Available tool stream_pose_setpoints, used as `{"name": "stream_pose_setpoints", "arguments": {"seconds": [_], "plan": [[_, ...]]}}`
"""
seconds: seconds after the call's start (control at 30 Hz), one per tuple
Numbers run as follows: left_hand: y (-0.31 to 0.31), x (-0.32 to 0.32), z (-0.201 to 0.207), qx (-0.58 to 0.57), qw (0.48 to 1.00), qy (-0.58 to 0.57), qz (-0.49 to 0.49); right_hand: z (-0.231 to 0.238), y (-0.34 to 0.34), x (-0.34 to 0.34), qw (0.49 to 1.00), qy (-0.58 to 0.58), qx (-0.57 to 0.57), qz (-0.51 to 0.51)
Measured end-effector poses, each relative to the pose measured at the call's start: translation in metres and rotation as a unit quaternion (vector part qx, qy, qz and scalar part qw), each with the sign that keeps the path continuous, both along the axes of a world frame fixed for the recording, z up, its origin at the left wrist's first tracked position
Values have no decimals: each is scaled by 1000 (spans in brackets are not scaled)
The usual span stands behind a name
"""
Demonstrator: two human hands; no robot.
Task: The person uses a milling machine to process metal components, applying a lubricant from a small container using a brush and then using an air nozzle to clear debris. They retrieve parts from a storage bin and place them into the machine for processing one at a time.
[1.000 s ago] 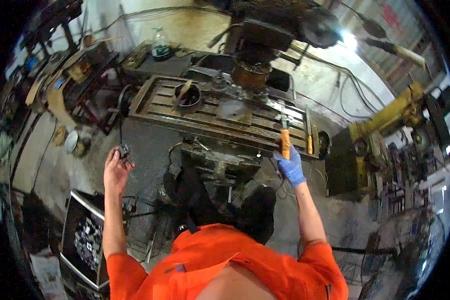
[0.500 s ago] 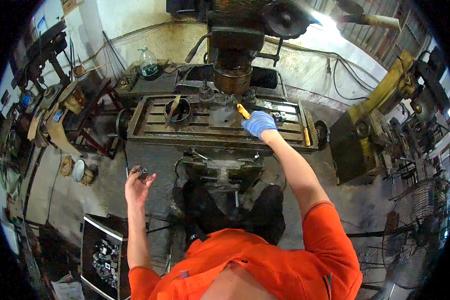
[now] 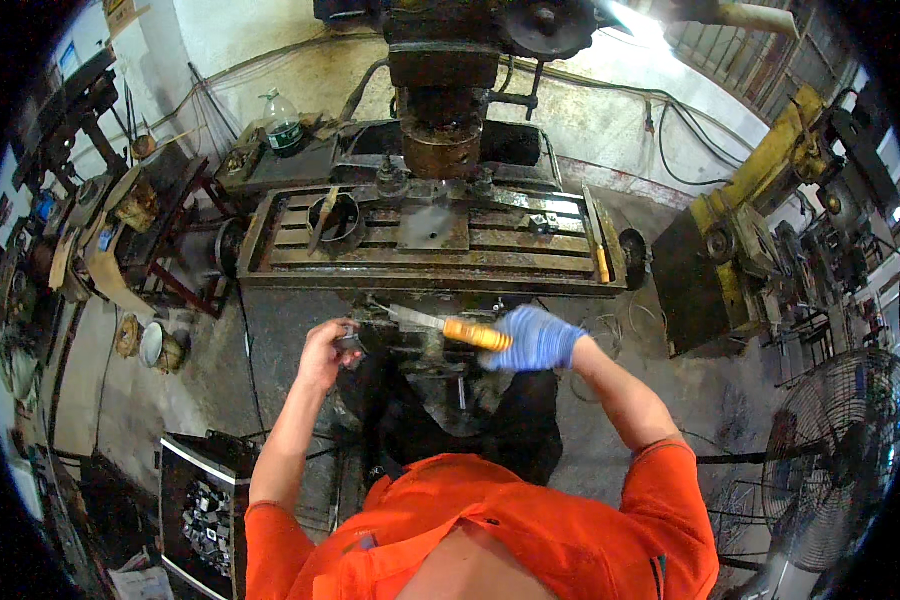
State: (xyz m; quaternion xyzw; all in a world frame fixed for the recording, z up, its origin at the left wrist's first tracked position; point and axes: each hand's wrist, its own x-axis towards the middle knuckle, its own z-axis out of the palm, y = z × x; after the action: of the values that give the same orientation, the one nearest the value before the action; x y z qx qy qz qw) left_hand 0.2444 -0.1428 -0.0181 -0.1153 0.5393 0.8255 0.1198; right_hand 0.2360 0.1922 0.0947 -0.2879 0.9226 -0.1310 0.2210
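Observation:
My right hand (image 3: 532, 337), in a blue knitted glove, grips a file by its yellow handle (image 3: 477, 334). The file's grey blade points left, in front of the machine table. My bare left hand (image 3: 327, 352) pinches a small dark metal block (image 3: 350, 343), partly hidden by the fingers. Hand and block are left of the file tip and apart from it. Beyond both hands stands the slotted milling machine table (image 3: 300, 262), with a flat plate (image 3: 433, 228) under the spindle head (image 3: 440, 140).
A round pot (image 3: 342, 222) with a brush-like stick stands on the table's left. Small metal pieces (image 3: 542, 223) and a long yellow-handled tool (image 3: 602, 262) lie at its right. A bin of metal parts (image 3: 208, 520) is at lower left, a fan (image 3: 820, 460) at right.
My right hand has drawn back from the table toward me, bringing the file with it. My left hand has moved right with the metal block, closer to the file.

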Motion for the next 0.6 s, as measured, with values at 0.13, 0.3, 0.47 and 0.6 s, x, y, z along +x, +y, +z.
{"name": "stream_pose_setpoints", "arguments": {"seconds": [0.13, 0.3, 0.47, 0.6], "plan": [[38, -23, 19, -16, 1000, 19, -12, -12, -1, 18, 998, -26, 59, -25], [56, -51, 20, -54, 997, 30, -56, -2, 15, 25, 999, -42, 33, -1], [79, -102, 32, -209, 968, 121, -73, 13, 47, -13, 972, 14, -175, -157], [97, -161, 50, -491, 820, 294, -28, -22, 50, -50, 900, -47, -365, -235]]}}
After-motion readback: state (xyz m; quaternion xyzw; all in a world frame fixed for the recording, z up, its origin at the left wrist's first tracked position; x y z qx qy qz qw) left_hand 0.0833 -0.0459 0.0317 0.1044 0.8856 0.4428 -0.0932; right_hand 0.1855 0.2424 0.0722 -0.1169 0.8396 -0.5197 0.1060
